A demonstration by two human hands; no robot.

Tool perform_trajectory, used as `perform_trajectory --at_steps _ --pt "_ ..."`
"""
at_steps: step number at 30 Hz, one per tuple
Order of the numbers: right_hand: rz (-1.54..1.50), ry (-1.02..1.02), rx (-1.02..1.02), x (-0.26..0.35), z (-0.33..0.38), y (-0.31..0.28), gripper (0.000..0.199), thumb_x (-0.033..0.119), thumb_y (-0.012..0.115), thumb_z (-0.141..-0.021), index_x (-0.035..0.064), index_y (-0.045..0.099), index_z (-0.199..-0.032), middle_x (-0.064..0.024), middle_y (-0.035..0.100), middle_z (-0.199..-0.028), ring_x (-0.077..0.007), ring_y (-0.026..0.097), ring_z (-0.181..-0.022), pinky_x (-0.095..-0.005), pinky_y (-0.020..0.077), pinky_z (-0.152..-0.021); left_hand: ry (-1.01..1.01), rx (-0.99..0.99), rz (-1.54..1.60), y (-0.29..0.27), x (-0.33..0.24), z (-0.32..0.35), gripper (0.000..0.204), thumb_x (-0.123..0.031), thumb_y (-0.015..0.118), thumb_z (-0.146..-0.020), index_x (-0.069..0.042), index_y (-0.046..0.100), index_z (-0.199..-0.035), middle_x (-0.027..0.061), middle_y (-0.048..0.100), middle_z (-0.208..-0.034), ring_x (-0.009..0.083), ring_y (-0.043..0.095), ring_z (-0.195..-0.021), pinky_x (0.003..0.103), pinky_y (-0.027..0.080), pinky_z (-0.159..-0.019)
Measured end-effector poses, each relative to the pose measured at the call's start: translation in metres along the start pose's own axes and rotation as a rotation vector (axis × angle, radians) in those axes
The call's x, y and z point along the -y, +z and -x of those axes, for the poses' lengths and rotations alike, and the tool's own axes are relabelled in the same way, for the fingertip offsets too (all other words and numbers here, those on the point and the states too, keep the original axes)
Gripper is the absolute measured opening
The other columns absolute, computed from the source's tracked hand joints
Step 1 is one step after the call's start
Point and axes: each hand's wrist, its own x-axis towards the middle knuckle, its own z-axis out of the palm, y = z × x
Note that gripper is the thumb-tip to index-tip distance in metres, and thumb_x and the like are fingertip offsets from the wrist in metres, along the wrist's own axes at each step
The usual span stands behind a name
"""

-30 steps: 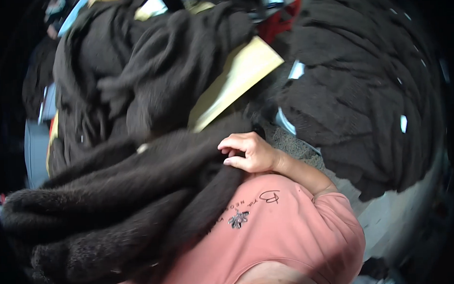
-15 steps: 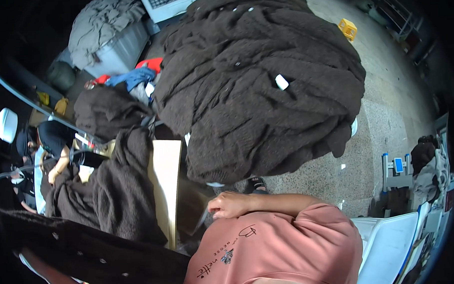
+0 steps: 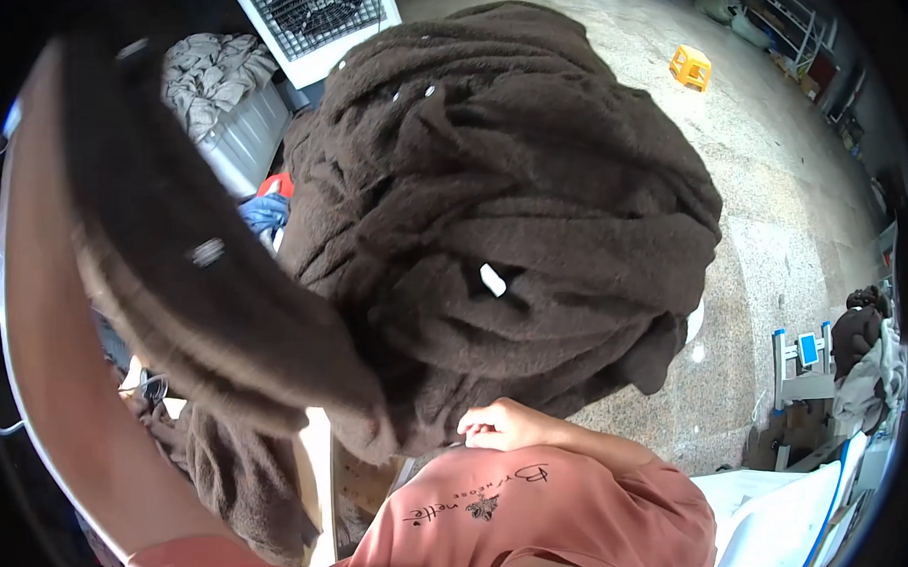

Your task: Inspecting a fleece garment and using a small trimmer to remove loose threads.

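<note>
**Brown fleece heap, white tags showing**

Our right hand (image 3: 504, 427), fingers curled, grips the heap's lower edge at six o'clock. The brown fleece heap (image 3: 512, 211) fills centre, a small white rectangular tag (image 3: 492, 279) mid-heap. Our left hand's grip we cannot tell; a yellow stool (image 3: 690, 67) sits at one o'clock.

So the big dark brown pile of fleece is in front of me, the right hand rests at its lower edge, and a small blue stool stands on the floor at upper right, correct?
Not quite. The stool on the floor at upper right is yellow, not blue, as the head view shows. The rest holds: the dark brown fleece pile lies in front, and the right hand is at its lower edge.
</note>
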Motion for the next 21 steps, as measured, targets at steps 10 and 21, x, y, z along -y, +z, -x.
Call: perform_trajectory --at_steps 10,21 --pt "-0.15 0.094 -0.124 -0.021 0.027 -0.029 0.024 0.014 0.06 -0.08 0.0032 0.058 -0.102 -0.0138 0.065 -0.087 -0.0164 0.062 -0.072 -0.0283 0.0482 -0.066 0.328 0.248 -0.151 0.111 -0.047 -0.013 0.054 -0.019 0.065 -0.072 0.004 0.045 -0.117 0.025 0.048 -0.115 0.0353 0.053 -0.102 0.038 0.045 -0.087" --pt "0.0 0.036 0.015 -0.015 -0.012 -0.025 0.024 0.015 0.059 -0.081 0.0002 0.058 -0.1 -0.0127 0.064 -0.091 -0.0216 0.063 -0.083 -0.0325 0.0485 -0.07 0.349 -0.189 0.084 0.035 0.044 0.216 0.026 -0.011 0.071 -0.064 0.002 0.061 -0.084 0.0178 0.062 -0.087 0.0255 0.064 -0.071 0.032 0.053 -0.054"
